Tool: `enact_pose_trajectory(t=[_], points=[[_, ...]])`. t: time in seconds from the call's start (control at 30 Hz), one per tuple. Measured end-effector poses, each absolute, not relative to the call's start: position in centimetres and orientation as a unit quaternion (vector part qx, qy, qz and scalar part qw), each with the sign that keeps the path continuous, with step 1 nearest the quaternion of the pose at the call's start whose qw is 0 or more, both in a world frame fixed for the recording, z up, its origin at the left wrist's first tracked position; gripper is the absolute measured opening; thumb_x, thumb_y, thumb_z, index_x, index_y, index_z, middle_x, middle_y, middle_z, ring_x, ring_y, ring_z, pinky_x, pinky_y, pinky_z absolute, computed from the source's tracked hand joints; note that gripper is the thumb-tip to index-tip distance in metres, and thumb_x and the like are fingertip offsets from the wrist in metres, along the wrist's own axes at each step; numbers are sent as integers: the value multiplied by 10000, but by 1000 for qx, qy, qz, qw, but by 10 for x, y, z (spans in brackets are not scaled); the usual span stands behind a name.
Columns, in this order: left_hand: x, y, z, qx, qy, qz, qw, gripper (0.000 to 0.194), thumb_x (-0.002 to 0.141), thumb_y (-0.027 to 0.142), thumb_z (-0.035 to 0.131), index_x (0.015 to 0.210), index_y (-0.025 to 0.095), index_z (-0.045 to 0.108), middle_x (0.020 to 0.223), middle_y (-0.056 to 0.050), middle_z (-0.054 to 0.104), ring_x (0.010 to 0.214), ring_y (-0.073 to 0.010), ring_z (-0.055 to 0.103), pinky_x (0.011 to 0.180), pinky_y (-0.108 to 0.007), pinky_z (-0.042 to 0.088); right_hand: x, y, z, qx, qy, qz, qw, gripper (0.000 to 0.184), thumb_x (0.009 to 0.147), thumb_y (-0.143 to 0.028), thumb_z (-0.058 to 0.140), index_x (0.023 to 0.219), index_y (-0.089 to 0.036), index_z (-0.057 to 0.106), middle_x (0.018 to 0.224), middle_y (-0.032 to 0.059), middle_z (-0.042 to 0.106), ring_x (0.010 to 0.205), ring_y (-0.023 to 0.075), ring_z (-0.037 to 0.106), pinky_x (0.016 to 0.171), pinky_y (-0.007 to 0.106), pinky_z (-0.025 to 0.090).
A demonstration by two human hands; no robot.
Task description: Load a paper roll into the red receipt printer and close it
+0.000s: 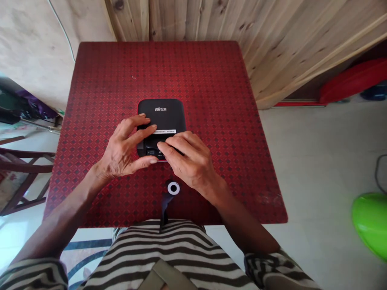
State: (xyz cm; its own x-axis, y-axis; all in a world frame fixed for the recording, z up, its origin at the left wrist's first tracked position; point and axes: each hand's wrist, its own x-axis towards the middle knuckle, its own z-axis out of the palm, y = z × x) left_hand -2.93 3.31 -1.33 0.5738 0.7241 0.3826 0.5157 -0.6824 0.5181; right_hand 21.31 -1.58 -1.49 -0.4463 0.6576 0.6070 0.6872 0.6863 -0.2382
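Head view: the black rectangular device (165,117) lies flat between my hands, its near end seemingly opened. Half open and spread, my left hand (119,153) has fingertips on its face and thumb at its near edge; my right hand (193,160) curls over that end — what it pinches, if anything, I cannot tell. Work there looks begun, not finished — how much is left isn't shown. Just nearer me than my grip sits a white ring (177,191), on the red patterned table (211,80).
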Motion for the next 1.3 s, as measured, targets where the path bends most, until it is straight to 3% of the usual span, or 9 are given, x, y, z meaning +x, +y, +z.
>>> enact_pose_trajectory(t=[0.23,0.53,0.7,0.83,0.97,1.17,1.3], points=[[-30,38,-20,868,355,292,188,869,759,872,767,1414,306,692,1490,-145,609,1445,-399,566,1235,-630,482,214,-17,-13,-397,-847,-36,351,232,1056,-106,589,1132,-239,763,976,56,783,918,220,682,798,389,576],[-33,37,-26,888,340,280,132,890,773,850,777,1467,307,646,1504,-167,586,1423,-394,580,1192,-631,529,213,-15,-13,-392,-846,-3,361,226,1060,-112,577,1157,-214,754,971,75,774,915,229,679,827,408,613],[-30,30,-29,879,329,313,142,826,865,785,740,1525,309,594,1547,-153,550,1511,-404,515,1263,-653,461,221,-17,-7,-402,-800,-4,446,210,1036,-194,678,1241,-214,719,1082,99,795,998,241,714,938,427,618],[-32,11,-28,849,365,370,98,859,867,760,764,1544,270,565,1529,-163,559,1432,-381,578,1181,-587,553,237,-23,-26,-515,-664,84,536,153,1089,-289,596,1141,-269,739,1027,48,792,929,201,740,839,373,598],[-36,-10,-36,833,385,394,39,726,891,617,829,1456,231,584,1332,-123,685,1235,-291,699,1067,-460,624,241,-25,-65,-593,-557,238,531,281,1116,-419,509,1043,-245,718,812,-16,736,640,138,648,616,280,507],[-36,-16,-55,836,381,394,-24,625,937,468,826,1449,241,548,1284,-104,710,1147,-248,739,962,-382,648,232,-19,-84,-582,-615,284,449,229,1061,-328,496,918,-242,652,864,11,724,774,163,664,750,300,516],[-33,-15,-55,837,372,400,-26,577,938,416,835,1417,222,577,1290,-117,702,1148,-233,734,949,-350,650,231,-15,-80,-588,-617,284,439,212,1046,-317,483,878,-250,595,856,15,712,768,169,653,748,302,509]])
